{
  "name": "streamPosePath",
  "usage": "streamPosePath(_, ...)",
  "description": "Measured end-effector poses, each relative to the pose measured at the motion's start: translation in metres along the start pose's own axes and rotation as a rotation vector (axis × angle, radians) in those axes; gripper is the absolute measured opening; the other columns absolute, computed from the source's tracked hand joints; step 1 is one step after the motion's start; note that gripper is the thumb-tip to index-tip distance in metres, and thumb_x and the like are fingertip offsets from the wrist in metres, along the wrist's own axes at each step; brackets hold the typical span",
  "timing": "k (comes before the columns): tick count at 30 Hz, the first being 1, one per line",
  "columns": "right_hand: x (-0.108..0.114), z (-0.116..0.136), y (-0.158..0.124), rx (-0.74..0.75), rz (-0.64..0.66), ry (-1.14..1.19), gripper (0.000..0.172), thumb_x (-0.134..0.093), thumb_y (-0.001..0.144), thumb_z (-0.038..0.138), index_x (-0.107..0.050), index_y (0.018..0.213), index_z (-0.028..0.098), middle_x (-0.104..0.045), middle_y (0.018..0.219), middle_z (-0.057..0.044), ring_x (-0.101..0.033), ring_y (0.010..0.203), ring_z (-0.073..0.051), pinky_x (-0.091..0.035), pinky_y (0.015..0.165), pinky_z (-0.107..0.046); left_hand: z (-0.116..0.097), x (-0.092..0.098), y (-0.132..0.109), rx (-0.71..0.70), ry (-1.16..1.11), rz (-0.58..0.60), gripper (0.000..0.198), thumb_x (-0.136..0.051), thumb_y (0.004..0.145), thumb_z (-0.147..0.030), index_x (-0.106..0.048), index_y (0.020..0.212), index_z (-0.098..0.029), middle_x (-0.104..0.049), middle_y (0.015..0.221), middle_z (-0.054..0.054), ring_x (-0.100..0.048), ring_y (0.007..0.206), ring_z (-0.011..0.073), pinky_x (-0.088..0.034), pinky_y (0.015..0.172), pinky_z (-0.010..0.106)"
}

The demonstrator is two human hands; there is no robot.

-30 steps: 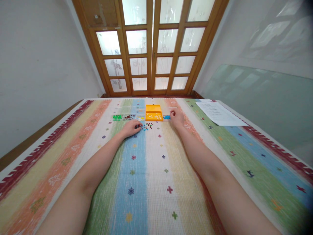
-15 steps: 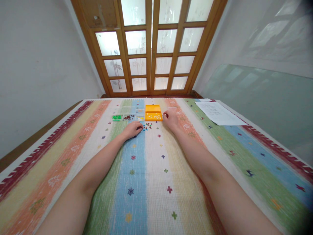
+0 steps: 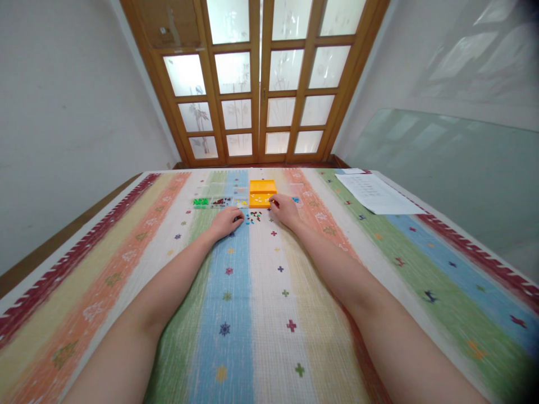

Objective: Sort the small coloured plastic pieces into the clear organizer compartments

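Both my arms reach far out over a striped tablecloth (image 3: 261,314). My left hand (image 3: 226,220) rests on the cloth with its fingers curled, its fingertips beside a small pile of loose coloured beads (image 3: 253,215). My right hand (image 3: 284,209) sits just right of the pile, fingers pinched together close to the front right corner of an orange tray (image 3: 261,193) that holds pale beads. What the pinch holds is too small to see. A row of small clear boxes with green (image 3: 201,201), dark red (image 3: 219,201) and yellow beads lies left of the tray.
A printed sheet of paper (image 3: 373,193) lies at the far right of the table. Wooden glass-paned doors (image 3: 261,84) stand behind the table's far edge. A glass panel leans along the right wall. A bit of blue shows right of my right hand.
My right hand has moved left, from the blue beads right of the orange tray to the tray's front right corner. My left hand has barely shifted.
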State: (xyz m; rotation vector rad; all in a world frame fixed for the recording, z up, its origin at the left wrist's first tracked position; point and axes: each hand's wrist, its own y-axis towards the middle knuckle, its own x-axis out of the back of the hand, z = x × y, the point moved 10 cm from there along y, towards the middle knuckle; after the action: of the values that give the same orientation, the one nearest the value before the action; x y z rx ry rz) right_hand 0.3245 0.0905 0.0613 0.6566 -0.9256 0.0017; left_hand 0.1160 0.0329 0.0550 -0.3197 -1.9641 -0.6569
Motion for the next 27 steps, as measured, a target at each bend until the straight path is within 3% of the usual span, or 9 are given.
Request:
streamPosePath(5, 0.0, 0.001, 0.0, 0.005, -0.001, 0.005, 0.02, -0.055, 0.093, 0.018, -0.072, 0.103, 0.019, -0.074, 0.1, -0.008, -0.065, 0.092, -0.022, -0.044, 0.085, -0.032, 0.002, 0.005, 0.0, 0.01, -0.014, -0.051, 0.017, -0.058, 0.093, -0.024, -0.075, 0.098, -0.023, -0.07, 0.101, 0.008, -0.063, 0.095, 0.0235, -0.049, 0.09, 0.036)
streamPosePath(9, 0.0, 0.001, 0.0, 0.003, -0.005, 0.007, 0.019, -0.056, 0.092, 0.016, -0.073, 0.102, 0.019, -0.074, 0.099, -0.008, -0.065, 0.091, -0.022, -0.045, 0.084, -0.032, 0.016, 0.017, -0.001, 0.09, -0.009, -0.144, 0.018, -0.06, 0.094, -0.027, -0.074, 0.104, -0.023, -0.07, 0.104, 0.007, -0.063, 0.09, 0.0215, -0.049, 0.087, 0.035)
streamPosePath(12, 0.001, 0.002, 0.0, 0.015, -0.02, 0.003, 0.018, -0.057, 0.092, 0.016, -0.073, 0.101, 0.019, -0.075, 0.098, -0.007, -0.065, 0.09, -0.022, -0.045, 0.083, -0.032, 0.038, 0.031, -0.004, 0.171, 0.004, -0.237, 0.018, -0.06, 0.093, -0.027, -0.073, 0.105, -0.023, -0.071, 0.105, 0.006, -0.063, 0.087, 0.0203, -0.05, 0.086, 0.035)
streamPosePath(20, -0.001, 0.003, 0.0, 0.034, -0.023, -0.003, 0.016, -0.059, 0.093, 0.017, -0.073, 0.1, 0.02, -0.075, 0.097, -0.007, -0.065, 0.088, -0.022, -0.045, 0.082, -0.032, 0.121, 0.069, -0.034, 0.481, -0.057, -0.5, 0.021, -0.06, 0.091, -0.027, -0.075, 0.103, -0.019, -0.075, 0.102, 0.007, -0.064, 0.083, 0.0207, -0.05, 0.084, 0.034)
streamPosePath(23, -0.001, 0.003, 0.0, 0.031, -0.017, 0.003, 0.017, -0.059, 0.093, 0.017, -0.073, 0.101, 0.02, -0.075, 0.098, -0.007, -0.065, 0.089, -0.022, -0.045, 0.083, -0.032, 0.137, 0.071, -0.041, 0.558, -0.081, -0.547, 0.023, -0.061, 0.09, -0.03, -0.075, 0.105, -0.02, -0.076, 0.099, 0.006, -0.064, 0.084, 0.0211, -0.05, 0.084, 0.033)
streamPosePath(27, -0.002, 0.002, 0.0, 0.029, -0.012, 0.012, 0.018, -0.059, 0.093, 0.016, -0.074, 0.101, 0.02, -0.076, 0.099, -0.007, -0.066, 0.09, -0.022, -0.046, 0.083, -0.031, 0.141, 0.066, -0.039, 0.566, -0.133, -0.547, 0.025, -0.063, 0.089, -0.03, -0.075, 0.108, -0.02, -0.077, 0.102, 0.005, -0.065, 0.083, 0.0207, -0.051, 0.083, 0.032)
